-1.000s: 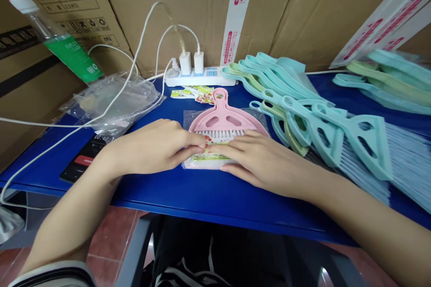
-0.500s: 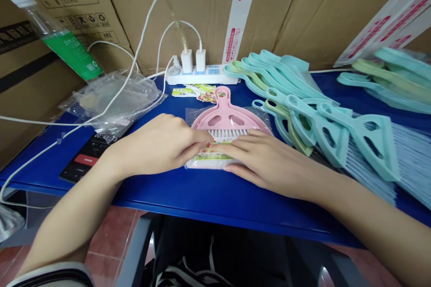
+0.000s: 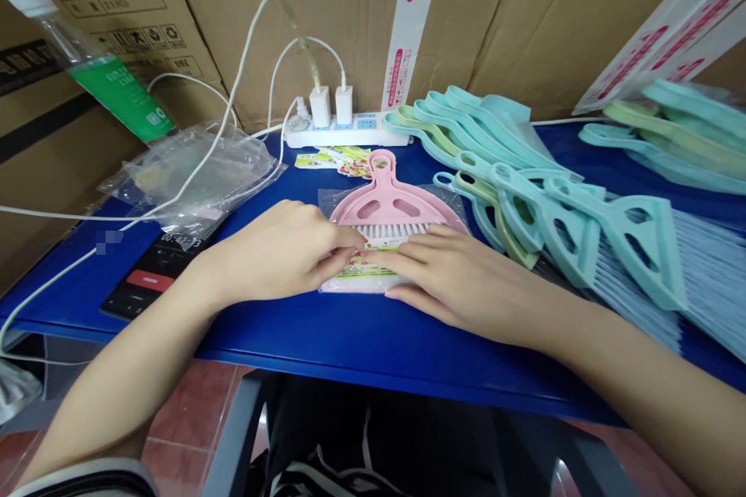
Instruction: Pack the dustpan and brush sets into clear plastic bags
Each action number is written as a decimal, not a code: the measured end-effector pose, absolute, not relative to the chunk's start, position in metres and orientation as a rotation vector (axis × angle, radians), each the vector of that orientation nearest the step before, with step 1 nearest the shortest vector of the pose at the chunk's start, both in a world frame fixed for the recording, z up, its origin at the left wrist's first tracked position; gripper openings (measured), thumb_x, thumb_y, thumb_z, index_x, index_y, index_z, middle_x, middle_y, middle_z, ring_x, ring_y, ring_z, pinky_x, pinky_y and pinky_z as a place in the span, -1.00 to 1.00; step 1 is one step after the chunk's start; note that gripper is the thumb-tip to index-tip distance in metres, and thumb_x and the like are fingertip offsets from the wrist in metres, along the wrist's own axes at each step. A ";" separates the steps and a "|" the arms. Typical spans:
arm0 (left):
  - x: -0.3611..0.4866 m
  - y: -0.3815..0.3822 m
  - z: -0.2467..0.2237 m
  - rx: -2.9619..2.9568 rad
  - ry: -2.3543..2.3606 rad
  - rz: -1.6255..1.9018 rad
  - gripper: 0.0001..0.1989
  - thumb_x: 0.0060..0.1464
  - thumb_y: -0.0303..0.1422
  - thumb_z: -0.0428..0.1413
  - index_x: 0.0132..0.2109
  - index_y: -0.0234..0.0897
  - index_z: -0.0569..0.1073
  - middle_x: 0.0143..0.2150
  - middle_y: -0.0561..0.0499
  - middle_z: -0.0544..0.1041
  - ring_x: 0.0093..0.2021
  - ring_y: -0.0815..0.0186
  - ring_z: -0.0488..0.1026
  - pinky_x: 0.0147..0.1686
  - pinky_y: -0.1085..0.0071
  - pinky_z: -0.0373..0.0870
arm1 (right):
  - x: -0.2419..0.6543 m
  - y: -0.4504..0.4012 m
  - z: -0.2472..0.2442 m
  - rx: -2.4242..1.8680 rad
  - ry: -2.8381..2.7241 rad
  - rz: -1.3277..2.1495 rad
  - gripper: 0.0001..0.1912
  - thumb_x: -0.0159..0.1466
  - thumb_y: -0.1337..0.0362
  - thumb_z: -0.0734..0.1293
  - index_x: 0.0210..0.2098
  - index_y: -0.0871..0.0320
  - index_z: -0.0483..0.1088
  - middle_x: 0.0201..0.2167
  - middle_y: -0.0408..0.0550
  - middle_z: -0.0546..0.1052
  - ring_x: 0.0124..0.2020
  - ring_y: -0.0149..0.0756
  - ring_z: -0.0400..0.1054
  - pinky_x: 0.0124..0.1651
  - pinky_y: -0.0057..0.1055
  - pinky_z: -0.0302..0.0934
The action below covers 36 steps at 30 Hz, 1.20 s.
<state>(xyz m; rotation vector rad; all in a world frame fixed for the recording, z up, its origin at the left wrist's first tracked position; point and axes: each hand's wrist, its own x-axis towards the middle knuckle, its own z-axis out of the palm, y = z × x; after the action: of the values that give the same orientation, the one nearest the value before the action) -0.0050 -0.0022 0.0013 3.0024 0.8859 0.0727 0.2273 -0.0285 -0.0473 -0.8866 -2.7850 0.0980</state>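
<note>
1. Head view, object: pink plastic dustpan (image 3: pixel 388 206) is laid flat on the blue bench (image 3: pixel 350 349), handle directed away from the person. A white-bristled hand brush (image 3: pixel 388 231) is seated against it. Both lie on a transparent plastic bag (image 3: pixel 450 206), with a printed card (image 3: pixel 370 270) over the lower part.
2. Left hand (image 3: pixel 273 256): fingers are curled inward, with fingertips (image 3: pixel 351 255) brought against the card's upper edge. Whether the card or bag is actually grasped cannot be told.
3. Right hand (image 3: pixel 454 276): fingers are extended and laid flat across the card, unclenched, just beside the left fingertips.
4. Right of hands: teal broom (image 3: pixel 635 248) and pale-green-handled pieces are stacked on the bench, near the dustpan.
5. Far edge: white power strip (image 3: pixel 343 136) is fitted with two chargers (image 3: pixel 331 106). Loose printed labels (image 3: pixel 335 161) lie just before it.
6. Left side: crumpled plastic bag (image 3: pixel 198 171), black keypad device (image 3: pixel 155 272) and green-labelled bottle (image 3: pixel 110 89) are seen. Cardboard cartons (image 3: pixel 303 15) stand behind.
</note>
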 end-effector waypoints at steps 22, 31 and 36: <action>-0.002 -0.004 0.002 2.963 0.869 0.114 -0.72 0.27 -0.39 -0.03 -0.17 -0.20 0.60 -0.50 0.05 0.59 -0.47 0.32 0.54 -0.42 0.44 0.33 | 0.228 -0.030 -0.046 -0.836 -2.744 0.068 -0.64 0.39 0.31 0.28 0.16 0.17 0.42 -0.07 0.06 0.63 -0.07 -0.09 0.52 0.03 -0.09 0.37; -0.003 -0.002 0.000 2.936 0.888 0.115 -0.72 0.28 -0.39 -0.03 -0.15 -0.20 0.59 -0.48 0.05 0.59 -0.46 0.33 0.54 -0.42 0.46 0.34 | 0.229 -0.029 -0.045 -0.828 -2.768 0.038 -0.66 0.41 0.30 0.25 0.14 0.21 0.42 -0.06 0.09 0.63 -0.07 -0.07 0.52 0.00 -0.10 0.37; -0.003 -0.003 0.000 2.939 0.886 0.121 -0.73 0.27 -0.41 -0.03 -0.18 -0.21 0.59 -0.48 0.04 0.59 -0.45 0.32 0.55 -0.40 0.45 0.33 | 0.229 -0.029 -0.044 -0.821 -2.760 -0.033 -0.74 0.42 0.31 0.22 0.01 0.21 0.48 -0.17 0.05 0.64 -0.18 -0.11 0.54 -0.10 -0.19 0.36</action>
<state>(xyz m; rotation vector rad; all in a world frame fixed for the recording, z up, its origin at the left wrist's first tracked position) -0.0026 -0.0028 0.0003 2.9387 0.8858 0.1213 0.2294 -0.0294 -0.0436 -0.8207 -2.7602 -0.0330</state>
